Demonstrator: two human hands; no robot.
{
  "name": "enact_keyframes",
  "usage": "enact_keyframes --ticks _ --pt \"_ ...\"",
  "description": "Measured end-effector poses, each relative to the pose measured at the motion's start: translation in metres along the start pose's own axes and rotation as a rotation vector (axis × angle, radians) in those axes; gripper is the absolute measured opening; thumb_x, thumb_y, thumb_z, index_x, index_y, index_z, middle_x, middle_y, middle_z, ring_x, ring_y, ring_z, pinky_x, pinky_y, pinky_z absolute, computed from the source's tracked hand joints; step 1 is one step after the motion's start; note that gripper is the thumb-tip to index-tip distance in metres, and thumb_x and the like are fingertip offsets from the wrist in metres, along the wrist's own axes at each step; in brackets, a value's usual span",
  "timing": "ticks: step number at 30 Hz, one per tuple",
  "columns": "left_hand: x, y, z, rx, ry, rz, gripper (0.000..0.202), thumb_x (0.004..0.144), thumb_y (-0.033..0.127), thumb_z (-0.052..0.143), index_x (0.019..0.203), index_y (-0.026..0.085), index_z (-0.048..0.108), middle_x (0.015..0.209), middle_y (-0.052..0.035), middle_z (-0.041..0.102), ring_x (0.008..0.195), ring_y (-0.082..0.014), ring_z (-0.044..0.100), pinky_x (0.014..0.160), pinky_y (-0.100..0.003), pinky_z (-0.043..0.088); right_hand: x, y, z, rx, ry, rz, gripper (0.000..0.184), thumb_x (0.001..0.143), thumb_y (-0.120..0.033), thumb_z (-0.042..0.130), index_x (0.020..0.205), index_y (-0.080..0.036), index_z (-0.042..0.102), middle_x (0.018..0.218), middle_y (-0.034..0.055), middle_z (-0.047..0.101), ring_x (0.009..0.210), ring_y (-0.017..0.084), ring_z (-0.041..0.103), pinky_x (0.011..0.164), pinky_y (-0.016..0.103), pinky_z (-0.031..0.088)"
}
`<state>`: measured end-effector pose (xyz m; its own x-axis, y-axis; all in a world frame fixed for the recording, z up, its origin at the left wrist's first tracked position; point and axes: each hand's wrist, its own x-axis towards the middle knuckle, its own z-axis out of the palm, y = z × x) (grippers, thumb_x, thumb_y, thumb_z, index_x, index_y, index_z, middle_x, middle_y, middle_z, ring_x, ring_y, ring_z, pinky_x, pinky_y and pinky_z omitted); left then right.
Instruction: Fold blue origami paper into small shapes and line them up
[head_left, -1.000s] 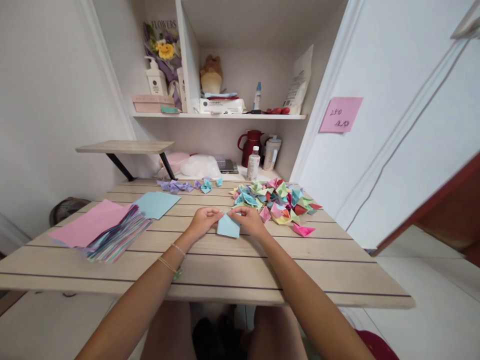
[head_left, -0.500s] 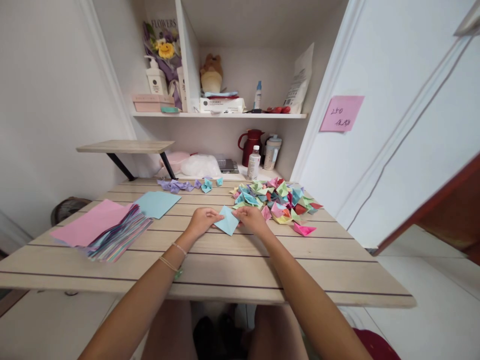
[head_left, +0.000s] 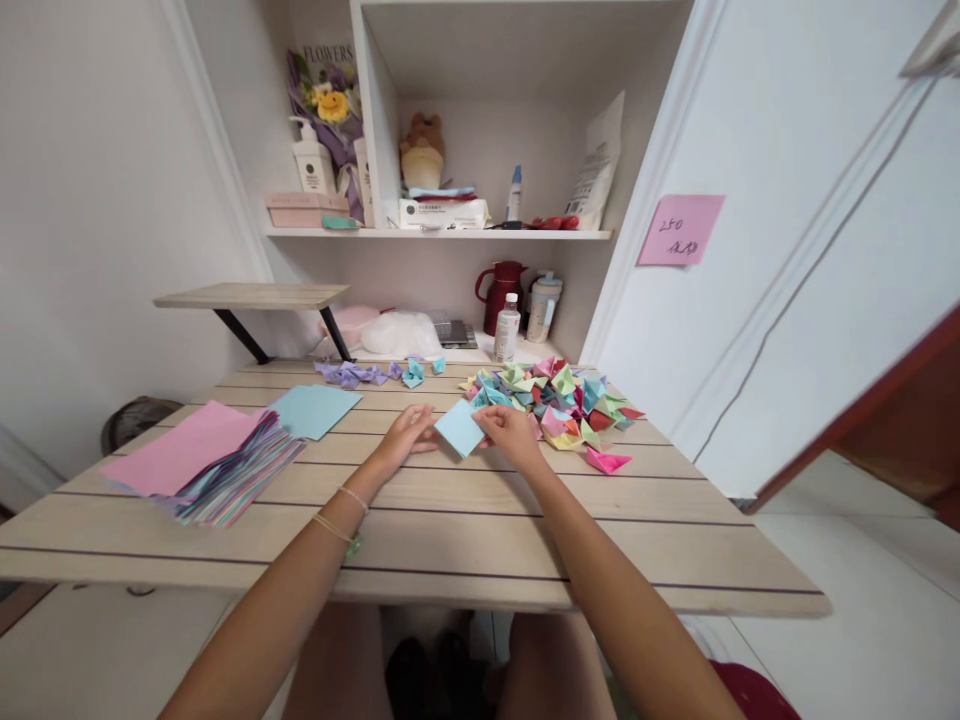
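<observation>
A small folded light-blue paper point(head_left: 459, 427) sits between my hands near the middle of the wooden table point(head_left: 450, 520). My right hand point(head_left: 512, 434) pinches its right edge with closed fingers. Beside the paper's left edge lies my left hand point(head_left: 405, 437), fingers stretched out and low over the table, touching or nearly touching it. A pile of folded coloured paper pieces point(head_left: 559, 400) lies just right of my right hand. To the far left lie a stack of coloured paper sheets point(head_left: 206, 460) with pink on top and a single light-blue sheet point(head_left: 313, 409).
A few purple and blue folded pieces point(head_left: 367, 372) lie at the table's back. Behind them stand a red kettle point(head_left: 504, 293), a small bottle point(head_left: 508, 327) and a cup. A shelf above holds bottles and a plush toy. A white door with a pink note point(head_left: 680, 229) is on the right.
The blue paper has turned and shifted slightly up and away from me. My left hand has gone from pinching it to fingers stretched beside it; my right hand still holds it.
</observation>
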<state>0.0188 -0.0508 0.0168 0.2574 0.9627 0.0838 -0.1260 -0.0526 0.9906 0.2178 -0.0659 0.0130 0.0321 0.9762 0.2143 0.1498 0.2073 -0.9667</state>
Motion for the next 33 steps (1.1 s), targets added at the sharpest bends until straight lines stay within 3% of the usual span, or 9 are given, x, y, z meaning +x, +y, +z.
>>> enact_keyframes --ticks 2,5,11,14,18,23,33 --pt "-0.003 0.001 0.006 -0.046 -0.064 -0.034 0.051 0.065 0.034 0.067 0.109 0.017 0.046 0.081 -0.0074 0.066 0.066 -0.016 0.064 0.064 -0.033 0.052 -0.002 -0.001 0.003 0.037 -0.028 0.011 0.033 0.065 -0.048 0.062 0.08 -0.019 0.06 0.057 0.0038 0.062 0.05 0.021 0.06 0.048 0.034 0.048" --pt "-0.005 0.0 0.009 -0.078 -0.039 -0.026 0.062 0.063 0.024 0.071 0.117 0.02 0.039 0.073 -0.0035 0.066 0.063 -0.0146 0.063 0.062 -0.03 0.052 -0.004 -0.005 0.005 0.084 -0.084 0.007 0.037 0.065 -0.047 0.063 0.091 -0.02 0.057 0.054 0.0017 0.06 0.048 0.021 0.06 0.047 0.035 0.048" --pt "-0.004 0.002 0.003 -0.161 -0.109 -0.13 0.03 0.067 0.017 0.065 0.097 0.012 0.06 0.08 -0.0081 0.066 0.068 -0.0134 0.063 0.068 -0.026 0.051 -0.002 -0.01 0.0 0.087 -0.166 -0.059 0.036 0.069 -0.054 0.055 0.085 -0.021 0.058 0.05 -0.0016 0.055 0.043 0.016 0.056 0.045 0.029 0.046" --pt "-0.006 0.005 0.002 -0.224 -0.183 -0.139 0.031 0.068 0.014 0.062 0.099 0.011 0.062 0.087 -0.0107 0.067 0.076 -0.0161 0.063 0.074 -0.028 0.05 -0.002 -0.012 -0.002 0.107 -0.247 -0.085 0.041 0.071 -0.055 0.052 0.086 -0.018 0.061 0.06 0.0004 0.059 0.05 0.014 0.058 0.051 0.027 0.048" --pt "-0.009 0.007 0.002 -0.246 -0.269 -0.146 0.036 0.067 0.013 0.064 0.103 0.011 0.061 0.093 -0.011 0.066 0.084 -0.018 0.062 0.081 -0.03 0.047 -0.007 -0.015 -0.003 0.056 -0.325 -0.091 0.048 0.063 -0.046 0.065 0.1 -0.017 0.06 0.067 0.0001 0.061 0.056 0.012 0.057 0.056 0.025 0.047" --pt "-0.01 0.006 0.003 -0.212 -0.263 -0.106 0.045 0.064 0.012 0.069 0.108 0.013 0.059 0.092 -0.0095 0.067 0.081 -0.0148 0.063 0.083 -0.027 0.045 -0.01 -0.017 -0.003 -0.023 -0.318 -0.067 0.061 0.057 -0.037 0.072 0.111 -0.014 0.056 0.053 -0.0042 0.054 0.049 0.01 0.052 0.052 0.024 0.043" --pt "-0.008 0.0 0.004 -0.196 -0.253 -0.096 0.049 0.061 0.018 0.072 0.108 0.012 0.059 0.069 -0.0039 0.065 0.075 -0.0144 0.063 0.085 -0.032 0.044 -0.007 -0.012 0.002 0.225 -0.344 0.005 0.048 0.06 -0.037 0.07 0.102 -0.016 0.061 0.075 0.0043 0.066 0.07 0.016 0.062 0.069 0.03 0.049"
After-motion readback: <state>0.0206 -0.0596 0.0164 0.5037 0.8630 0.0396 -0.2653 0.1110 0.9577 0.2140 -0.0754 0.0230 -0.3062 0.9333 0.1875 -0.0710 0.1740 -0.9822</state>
